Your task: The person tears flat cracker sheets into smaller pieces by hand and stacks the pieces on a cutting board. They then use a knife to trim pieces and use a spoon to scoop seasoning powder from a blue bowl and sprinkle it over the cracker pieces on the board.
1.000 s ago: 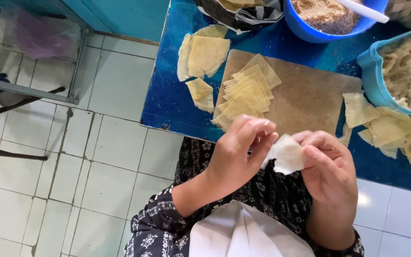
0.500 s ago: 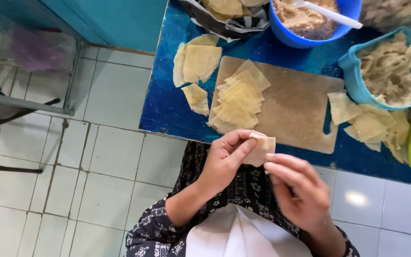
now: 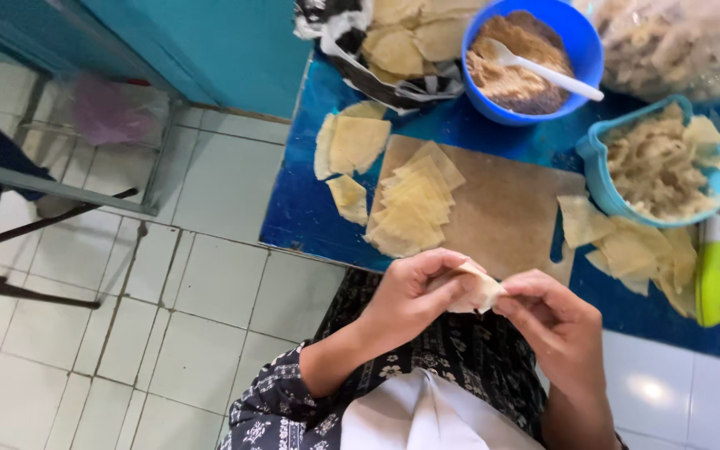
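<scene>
The left hand (image 3: 414, 296) and the right hand (image 3: 556, 329) are close together in front of the person's body, just below the near edge of the blue table (image 3: 302, 208). Both hands pinch one small folded wrapper (image 3: 481, 292) between them. The left hand's fingers curl over its left part, and the right hand's thumb and fingertips close on its right end. The wrapper is pale and folded into a small packet; what is inside it I cannot tell.

On the table, just above the hands, lies a brown cutting board (image 3: 510, 208). On its left part there is a fanned stack of square wrappers (image 3: 410, 204). A few more loose wrappers (image 3: 352, 146) lie on the blue surface to the left of the board. Another heap of wrappers (image 3: 627, 250) lies at the right end of the board, next to a light blue container (image 3: 595, 162) which is full of pale folded pieces. A green-handled tool (image 3: 714, 271) lies just right of this heap. At the far side stands a blue bowl (image 3: 581, 42) with brown crumbly filling and a white spoon (image 3: 547, 71) in it. The floor is of white tiles (image 3: 185, 308).
</scene>
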Demonstrator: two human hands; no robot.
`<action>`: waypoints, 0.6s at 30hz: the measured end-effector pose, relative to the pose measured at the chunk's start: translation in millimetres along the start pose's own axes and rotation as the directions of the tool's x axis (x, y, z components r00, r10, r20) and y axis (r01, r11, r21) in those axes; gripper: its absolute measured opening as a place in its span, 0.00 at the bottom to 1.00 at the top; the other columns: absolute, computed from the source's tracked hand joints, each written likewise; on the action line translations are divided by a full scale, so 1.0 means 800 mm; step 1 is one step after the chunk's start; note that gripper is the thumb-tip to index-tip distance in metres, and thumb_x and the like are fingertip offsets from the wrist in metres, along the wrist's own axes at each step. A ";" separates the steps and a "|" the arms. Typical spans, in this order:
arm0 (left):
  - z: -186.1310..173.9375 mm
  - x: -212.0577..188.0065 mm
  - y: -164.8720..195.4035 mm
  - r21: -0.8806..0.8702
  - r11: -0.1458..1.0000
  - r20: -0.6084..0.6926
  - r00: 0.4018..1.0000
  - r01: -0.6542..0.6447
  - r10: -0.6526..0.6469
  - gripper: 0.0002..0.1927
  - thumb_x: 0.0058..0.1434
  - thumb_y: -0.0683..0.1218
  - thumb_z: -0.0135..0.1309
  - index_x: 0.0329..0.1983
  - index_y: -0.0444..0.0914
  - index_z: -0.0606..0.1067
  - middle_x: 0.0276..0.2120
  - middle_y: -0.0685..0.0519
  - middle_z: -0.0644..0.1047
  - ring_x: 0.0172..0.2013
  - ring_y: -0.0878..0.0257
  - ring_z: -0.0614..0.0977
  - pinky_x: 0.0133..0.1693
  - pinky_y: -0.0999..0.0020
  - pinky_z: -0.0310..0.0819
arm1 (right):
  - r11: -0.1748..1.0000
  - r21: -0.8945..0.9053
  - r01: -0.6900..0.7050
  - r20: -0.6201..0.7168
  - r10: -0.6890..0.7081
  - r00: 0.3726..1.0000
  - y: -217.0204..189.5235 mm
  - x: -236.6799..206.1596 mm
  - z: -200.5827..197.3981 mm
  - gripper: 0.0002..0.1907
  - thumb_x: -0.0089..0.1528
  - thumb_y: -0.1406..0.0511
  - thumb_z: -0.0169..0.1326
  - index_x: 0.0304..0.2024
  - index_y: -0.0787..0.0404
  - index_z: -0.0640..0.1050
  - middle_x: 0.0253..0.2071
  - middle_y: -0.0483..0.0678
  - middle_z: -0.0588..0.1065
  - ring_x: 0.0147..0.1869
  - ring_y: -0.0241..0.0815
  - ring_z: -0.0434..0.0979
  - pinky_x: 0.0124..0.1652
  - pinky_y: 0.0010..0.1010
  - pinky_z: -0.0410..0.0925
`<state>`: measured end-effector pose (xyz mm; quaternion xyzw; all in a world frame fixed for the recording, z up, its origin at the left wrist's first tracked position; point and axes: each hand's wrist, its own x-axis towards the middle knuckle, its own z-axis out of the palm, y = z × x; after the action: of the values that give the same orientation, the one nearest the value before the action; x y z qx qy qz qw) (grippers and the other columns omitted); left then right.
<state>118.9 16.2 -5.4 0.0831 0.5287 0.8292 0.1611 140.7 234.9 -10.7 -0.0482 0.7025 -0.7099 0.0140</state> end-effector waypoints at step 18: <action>-0.109 0.027 0.060 0.996 0.068 -0.087 0.687 0.055 0.721 0.17 0.69 0.46 0.58 0.57 0.35 0.75 0.48 0.42 0.80 0.49 0.46 0.82 0.54 0.56 0.73 | 0.509 -0.860 -0.024 -0.118 -0.153 0.981 -0.039 0.093 -0.070 0.10 0.60 0.68 0.64 0.43 0.66 0.80 0.39 0.54 0.77 0.35 0.46 0.79 0.37 0.33 0.70</action>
<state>63.5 -69.1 -0.3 0.0366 0.9058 0.2804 -0.3154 63.3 284.5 23.9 -0.0110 0.9571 -0.2714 -0.1013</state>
